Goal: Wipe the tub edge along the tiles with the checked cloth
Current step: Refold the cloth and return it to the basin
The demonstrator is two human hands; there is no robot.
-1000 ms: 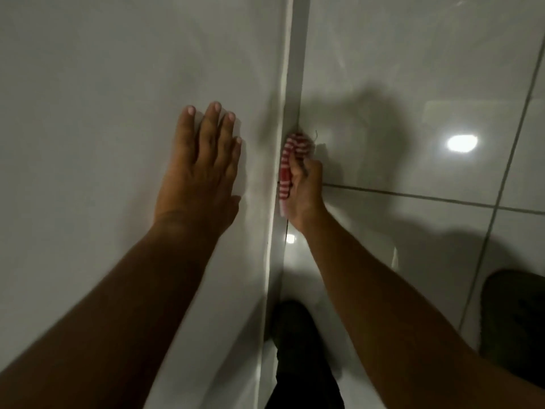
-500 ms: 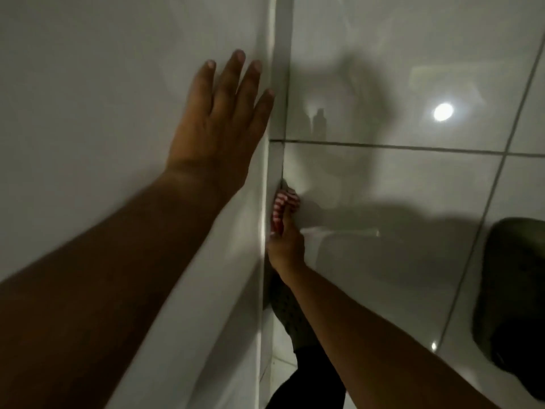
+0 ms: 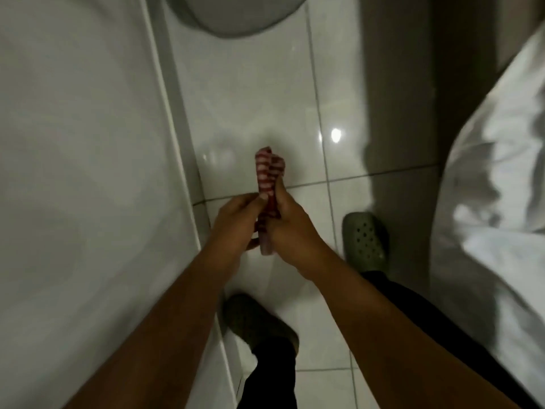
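The red-and-white checked cloth (image 3: 269, 172) is bunched into a narrow roll and held upright over the floor tiles. My left hand (image 3: 236, 221) and my right hand (image 3: 290, 228) are both closed on its lower half, pressed together. The white tub (image 3: 82, 160) fills the left of the view, and its edge (image 3: 174, 134) runs along the glossy white tiles (image 3: 250, 93). Both hands are just right of that edge, apart from it.
A grey rounded toilet rim (image 3: 236, 22) sits at the top. My two green perforated clogs (image 3: 365, 240) (image 3: 256, 323) stand on the tiles below the hands. A white cloth or curtain (image 3: 495, 178) hangs at the right, with a dark panel (image 3: 398, 84) beside it.
The view has swung down from the wall to the floor. My left hand left the tub surface and joined the right on the cloth, which came off the edge.
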